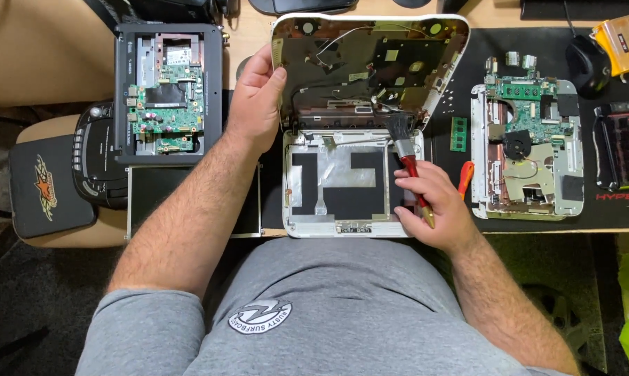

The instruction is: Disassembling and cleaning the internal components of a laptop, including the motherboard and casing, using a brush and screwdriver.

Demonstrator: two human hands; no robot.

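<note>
While the left hand [257,97] grips the left edge of the raised white laptop shell [370,66] at desk centre, the right hand [436,205] closes around a red-handled brush [406,154], bristles apparently touching the hinge area.

Your left hand [257,97] reaches forward on a straight forearm, fingers curled in a grip, thumb on top; your right hand [436,205] sits nearer your body, wrist bent, fingers closed in a pinch
</note>
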